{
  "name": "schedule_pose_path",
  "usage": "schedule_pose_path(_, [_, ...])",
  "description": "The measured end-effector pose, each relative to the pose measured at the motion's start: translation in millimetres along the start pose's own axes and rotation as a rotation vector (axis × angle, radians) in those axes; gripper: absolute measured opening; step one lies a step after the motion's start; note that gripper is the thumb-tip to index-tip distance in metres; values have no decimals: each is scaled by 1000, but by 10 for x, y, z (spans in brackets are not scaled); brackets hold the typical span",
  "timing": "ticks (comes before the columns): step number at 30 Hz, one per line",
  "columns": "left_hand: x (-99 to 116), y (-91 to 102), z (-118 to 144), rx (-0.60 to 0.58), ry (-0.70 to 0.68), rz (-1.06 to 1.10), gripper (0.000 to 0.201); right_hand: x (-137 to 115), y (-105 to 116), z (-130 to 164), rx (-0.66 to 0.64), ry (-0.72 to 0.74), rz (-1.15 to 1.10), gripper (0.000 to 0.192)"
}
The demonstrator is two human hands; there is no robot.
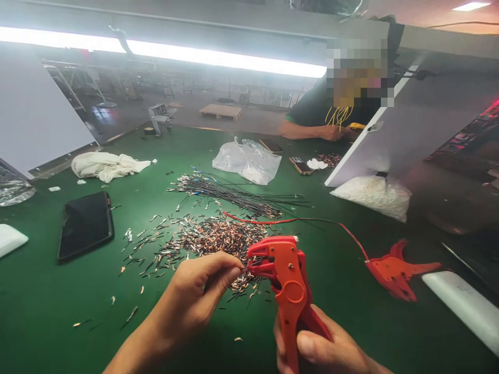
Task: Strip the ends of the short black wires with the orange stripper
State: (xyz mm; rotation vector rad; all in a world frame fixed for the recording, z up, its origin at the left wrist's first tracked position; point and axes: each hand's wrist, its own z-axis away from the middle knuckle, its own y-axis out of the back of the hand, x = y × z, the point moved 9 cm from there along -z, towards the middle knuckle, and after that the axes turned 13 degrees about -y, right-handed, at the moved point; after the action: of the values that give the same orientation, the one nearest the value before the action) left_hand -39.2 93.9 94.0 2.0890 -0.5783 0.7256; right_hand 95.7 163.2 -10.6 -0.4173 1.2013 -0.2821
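My right hand (323,345) grips the handles of an orange wire stripper (286,280), held upright with its jaws pointing left. My left hand (198,291) pinches a short thin black wire (246,266) between thumb and fingertips, its end at the stripper's jaws. Just beyond my hands lies a heap of cut wire bits with copper ends (210,236). Behind the heap is a bundle of long thin black wires (234,195).
On the green table (58,296): a black phone (86,224) at left, a white cloth (107,165), a clear plastic bag (249,161), a second orange stripper (393,270) with a red wire (273,221), a bag of white parts (374,195). Another person's arm (307,130) works at the far side.
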Motion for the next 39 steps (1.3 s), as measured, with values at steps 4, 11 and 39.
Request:
schedule_pose_path(4, [11,-29,-7,-45,32,35,24,-73,-61,49,-11,-17,83,43])
schedule_pose_path(11, [-121,-55,64,-61,133,85,27,-64,-99,65,-34,-36,71,40])
schedule_pose_path(39, [-96,3,96,31,78,36,20,-55,-76,79,6,-40,4,39])
